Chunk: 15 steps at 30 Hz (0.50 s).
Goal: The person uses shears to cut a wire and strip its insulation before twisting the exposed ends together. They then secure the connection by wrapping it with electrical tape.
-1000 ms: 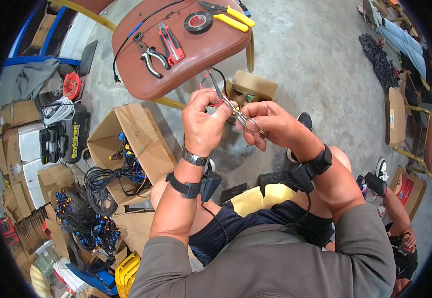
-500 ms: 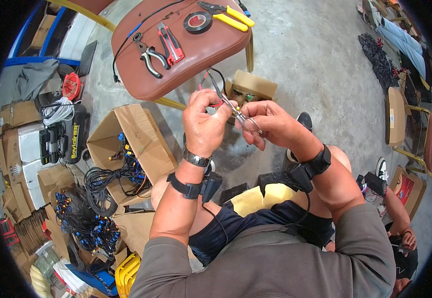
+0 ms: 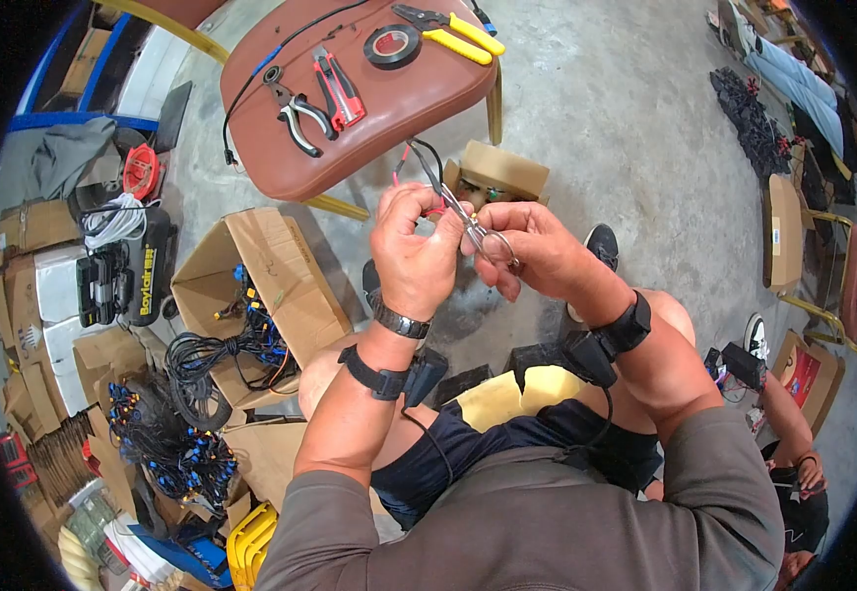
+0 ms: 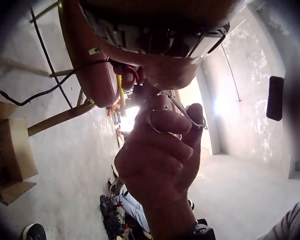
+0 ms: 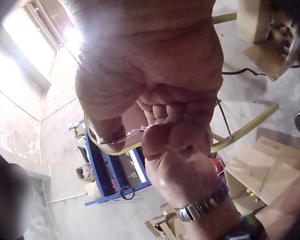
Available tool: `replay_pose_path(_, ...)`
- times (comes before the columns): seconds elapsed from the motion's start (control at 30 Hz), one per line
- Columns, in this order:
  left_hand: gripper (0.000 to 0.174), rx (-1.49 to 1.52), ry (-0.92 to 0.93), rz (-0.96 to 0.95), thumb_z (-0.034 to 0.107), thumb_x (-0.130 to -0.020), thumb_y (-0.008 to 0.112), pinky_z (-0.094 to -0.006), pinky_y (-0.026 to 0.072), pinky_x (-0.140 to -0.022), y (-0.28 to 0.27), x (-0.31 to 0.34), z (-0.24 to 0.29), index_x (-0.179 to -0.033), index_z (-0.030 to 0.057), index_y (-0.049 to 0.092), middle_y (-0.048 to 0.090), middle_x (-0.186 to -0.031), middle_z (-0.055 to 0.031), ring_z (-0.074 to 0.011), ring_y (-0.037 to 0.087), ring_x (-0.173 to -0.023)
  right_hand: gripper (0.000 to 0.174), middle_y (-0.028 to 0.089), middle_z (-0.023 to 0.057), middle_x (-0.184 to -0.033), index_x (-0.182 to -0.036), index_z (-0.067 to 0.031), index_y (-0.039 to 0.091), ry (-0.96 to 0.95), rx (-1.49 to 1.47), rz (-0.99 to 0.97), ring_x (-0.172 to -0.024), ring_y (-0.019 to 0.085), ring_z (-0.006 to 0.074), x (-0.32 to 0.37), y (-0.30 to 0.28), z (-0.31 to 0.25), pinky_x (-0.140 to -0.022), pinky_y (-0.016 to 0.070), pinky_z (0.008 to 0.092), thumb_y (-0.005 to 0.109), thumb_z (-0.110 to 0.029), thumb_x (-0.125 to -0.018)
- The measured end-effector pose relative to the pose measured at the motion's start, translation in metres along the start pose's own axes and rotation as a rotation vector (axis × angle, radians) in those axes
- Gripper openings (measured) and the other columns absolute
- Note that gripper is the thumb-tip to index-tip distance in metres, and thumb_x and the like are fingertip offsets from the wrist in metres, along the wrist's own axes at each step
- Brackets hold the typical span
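In the head view my left hand (image 3: 414, 251) pinches a black cable (image 3: 430, 165) with a thin red wire (image 3: 400, 167) near its end, in front of the chair seat. My right hand (image 3: 542, 246) grips a slim silver scissor-like tool (image 3: 456, 203) by its finger loops, thumb and fingers around them. The tool's tips point up and left, alongside the cable at the left fingers. One loop (image 4: 197, 124) shows beside the right fingers in the left wrist view. Seen from the right wrist, both sets of fingertips meet and hide most of the work.
A brown chair seat (image 3: 281, 163) ahead bears pliers (image 3: 300, 116), a red utility knife (image 3: 338, 89), black tape (image 3: 392, 45) and yellow-handled strippers (image 3: 453, 37). Cardboard boxes (image 3: 296, 266) with cables stand left; a small box (image 3: 507, 169) lies under the chair. Another person's arm (image 3: 788, 419) shows at right.
My left hand has shifted slightly right and down, closer to the right hand. The cable above it now bends in a wider loop. The right hand still holds the tool.
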<state>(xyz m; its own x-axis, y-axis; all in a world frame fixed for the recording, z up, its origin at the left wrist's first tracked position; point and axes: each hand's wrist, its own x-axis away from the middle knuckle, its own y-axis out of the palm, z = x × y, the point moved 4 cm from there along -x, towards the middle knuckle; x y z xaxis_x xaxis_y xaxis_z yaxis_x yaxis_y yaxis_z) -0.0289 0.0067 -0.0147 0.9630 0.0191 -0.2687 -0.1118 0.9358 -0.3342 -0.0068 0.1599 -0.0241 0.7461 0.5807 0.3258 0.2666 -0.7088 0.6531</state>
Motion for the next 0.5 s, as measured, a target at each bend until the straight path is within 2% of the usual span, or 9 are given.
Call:
replay_pose_path(0.07, 0.015, 0.023, -0.006, 0.005, 0.007, -0.075, 0.077, -0.0370, 0.0476, -0.084, 0.0016, 0.0011, -0.0032, -0.082, 0.0003, 0.065, 0.064, -0.088, -0.0128, -0.0276, 0.060, -0.090, 0.020, 0.063, 0.0065, -0.067, -0.087, -0.0029, 0.064, -0.008, 0.014, 0.013, -0.047, 0.056, 0.0103, -0.0002, 0.0004, -0.0008, -0.043, 0.0441, 0.0223, 0.069, -0.022, -0.088)
replay_pose_path(0.17, 0.008, 0.011, -0.025, -0.041, -0.002, -0.081, 0.070, -0.0305, 0.0488, -0.084, 0.0022, 0.0035, -0.0059, -0.087, -0.0010, 0.065, 0.063, -0.095, -0.0080, -0.0168, 0.060, -0.092, 0.020, 0.063, 0.0064, -0.067, -0.087, -0.0027, 0.064, -0.009, 0.028, 0.027, -0.047, 0.057, 0.0108, 0.0000, 0.0006, 0.0002, -0.043, 0.0446, 0.0227, 0.068, -0.022, -0.088)
replay_pose_path(0.27, 0.008, 0.003, -0.042, -0.043, -0.004, -0.081, 0.069, -0.0323, 0.0473, -0.088, 0.0024, 0.0052, -0.0061, -0.087, -0.0010, 0.064, 0.063, -0.095, -0.0082, -0.0180, 0.060, -0.095, 0.021, 0.063, 0.0065, -0.068, -0.088, -0.0023, 0.065, -0.012, 0.029, 0.024, -0.048, 0.057, 0.0114, 0.0003, 0.0003, 0.0002, -0.043, 0.0451, 0.0233, 0.069, -0.023, -0.088)
replay_pose_path(0.5, 0.012, 0.016, 0.081, -0.032, -0.003, -0.079, 0.070, -0.0352, 0.0443, -0.095, -0.0004, 0.0035, -0.0045, -0.090, -0.0005, 0.066, 0.065, -0.099, -0.0095, -0.0213, 0.059, -0.100, 0.024, 0.063, 0.0082, -0.069, -0.096, -0.0004, 0.066, 0.025, -0.099, -0.055, -0.048, 0.058, 0.0135, 0.0035, -0.0011, -0.0015, -0.043, 0.0466, 0.0249, 0.066, -0.024, -0.090)
